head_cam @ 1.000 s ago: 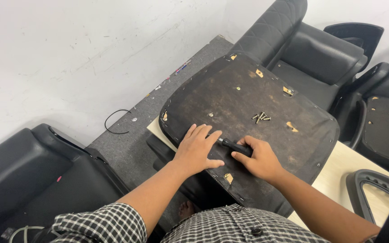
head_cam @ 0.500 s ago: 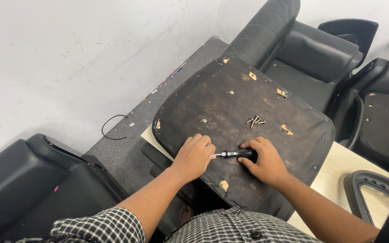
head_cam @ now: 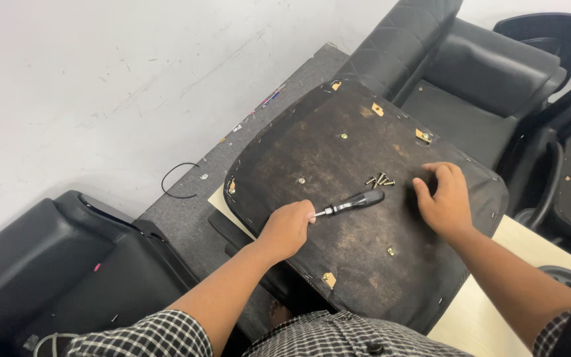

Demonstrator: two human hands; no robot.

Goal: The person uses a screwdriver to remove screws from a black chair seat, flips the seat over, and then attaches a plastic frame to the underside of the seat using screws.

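Observation:
A dark, worn seat base [head_cam: 338, 152] lies upside down in front of me, with brass fittings along its edge. My left hand [head_cam: 289, 228] is closed around the metal shaft of a black-handled screwdriver [head_cam: 358, 200], which lies flat on the base with its handle pointing right. My right hand [head_cam: 444, 198] rests on the base to the right of the handle with its fingers curled and nothing in them. Several loose screws [head_cam: 378, 180] lie in a small cluster between the handle and my right hand.
The base sits on a pale tabletop [head_cam: 490, 311]. Black chair shells stand at the left [head_cam: 54, 264] and at the back right [head_cam: 484, 73]. A grey board [head_cam: 219, 172] with a black cable loop [head_cam: 180, 180] runs along the white wall.
My right hand has let go of the screwdriver handle and moved right, next to the screws. My left hand stays closed on the shaft. The view has shifted closer.

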